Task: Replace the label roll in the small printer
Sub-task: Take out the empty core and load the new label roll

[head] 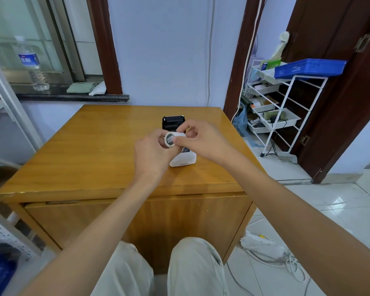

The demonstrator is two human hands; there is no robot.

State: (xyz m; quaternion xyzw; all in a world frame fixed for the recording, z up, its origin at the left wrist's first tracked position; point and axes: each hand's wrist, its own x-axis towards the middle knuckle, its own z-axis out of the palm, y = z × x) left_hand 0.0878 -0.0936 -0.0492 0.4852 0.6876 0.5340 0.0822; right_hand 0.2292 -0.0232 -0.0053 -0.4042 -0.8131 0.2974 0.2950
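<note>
A small white label roll (pixel 171 140) with a grey sticker on its flat end is held above the wooden table (pixel 90 146). My left hand (pixel 151 151) grips it from the left and below. My right hand (pixel 198 138) pinches its right side with thumb and fingers. Right behind and under my hands lies the small white printer (pixel 183 160), its black lid (pixel 173 123) standing open at the far end. My hands hide the middle of the printer and its roll bay.
A water bottle (pixel 33 65) stands on the window sill at the far left. To the right of the table, a white wire rack (pixel 282 110) carries a blue tray (pixel 310 68). A power strip with cables (pixel 263 244) lies on the tiled floor.
</note>
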